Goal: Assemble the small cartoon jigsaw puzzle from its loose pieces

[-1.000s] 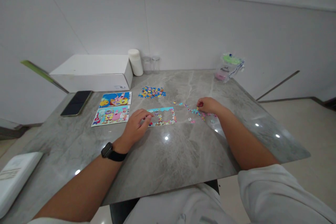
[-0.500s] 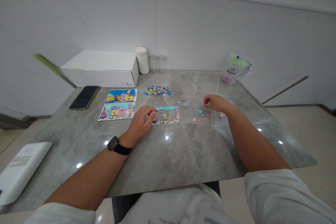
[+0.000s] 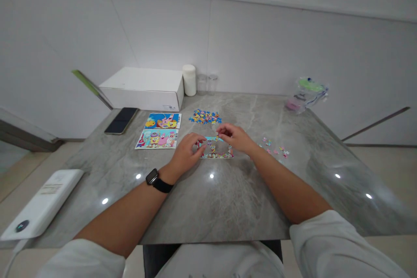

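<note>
A partly assembled jigsaw puzzle [image 3: 216,155] lies on the grey table, its border filled and a gap showing in the middle. My left hand [image 3: 186,153] rests at its left edge, thumb and fingers apart, touching the frame. Over the puzzle's top right, my right hand [image 3: 237,137] pinches a small puzzle piece [image 3: 217,136]. Loose pinkish and blue puzzle pieces [image 3: 276,152] are scattered to the right; my right hand and forearm hide part of that area. Behind the puzzle sits a heap of mostly blue and yellow pieces [image 3: 206,117].
Two cartoon picture cards [image 3: 158,139] lie to the left, beside a phone [image 3: 121,120]. Along the wall stand a white box [image 3: 143,91], a white bottle [image 3: 189,80] and two clear glasses [image 3: 207,84]. A plastic bag [image 3: 306,94] is back right, a white power bank [image 3: 44,204] front left.
My right hand has moved left from the loose pieces to the puzzle, carrying a piece. My left hand stays at the puzzle's left edge, its fingers more spread. The view has shifted.
</note>
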The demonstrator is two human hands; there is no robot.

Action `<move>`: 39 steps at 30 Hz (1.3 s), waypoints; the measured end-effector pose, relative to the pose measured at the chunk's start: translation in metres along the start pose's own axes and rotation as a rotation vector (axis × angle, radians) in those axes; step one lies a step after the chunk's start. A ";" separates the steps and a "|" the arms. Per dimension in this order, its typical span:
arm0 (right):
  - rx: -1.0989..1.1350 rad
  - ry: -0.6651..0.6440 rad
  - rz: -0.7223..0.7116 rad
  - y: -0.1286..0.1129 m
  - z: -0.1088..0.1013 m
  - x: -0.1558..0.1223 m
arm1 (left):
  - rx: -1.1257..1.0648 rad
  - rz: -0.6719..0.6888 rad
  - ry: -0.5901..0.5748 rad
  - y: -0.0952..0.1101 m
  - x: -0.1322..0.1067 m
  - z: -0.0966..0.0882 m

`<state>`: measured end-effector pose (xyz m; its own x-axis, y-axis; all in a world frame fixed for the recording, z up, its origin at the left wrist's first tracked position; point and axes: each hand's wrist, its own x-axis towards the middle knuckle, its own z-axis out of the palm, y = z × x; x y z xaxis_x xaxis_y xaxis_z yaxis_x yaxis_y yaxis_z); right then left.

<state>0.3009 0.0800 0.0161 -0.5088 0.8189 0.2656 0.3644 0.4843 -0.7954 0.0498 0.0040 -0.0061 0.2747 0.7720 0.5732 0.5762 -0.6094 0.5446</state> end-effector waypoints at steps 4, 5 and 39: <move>-0.038 0.076 -0.009 0.015 0.026 -0.009 | 0.086 0.033 -0.061 -0.002 -0.001 0.003; -0.058 0.086 -0.027 0.016 0.028 -0.010 | 0.116 0.040 -0.086 -0.001 -0.002 0.003; 0.070 0.149 -0.022 0.009 0.039 -0.010 | 0.349 0.238 -0.193 -0.009 0.025 0.005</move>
<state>0.2784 0.0645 -0.0154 -0.3931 0.8474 0.3570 0.2966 0.4844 -0.8231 0.0549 0.0297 0.0002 0.5495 0.6578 0.5151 0.6954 -0.7018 0.1545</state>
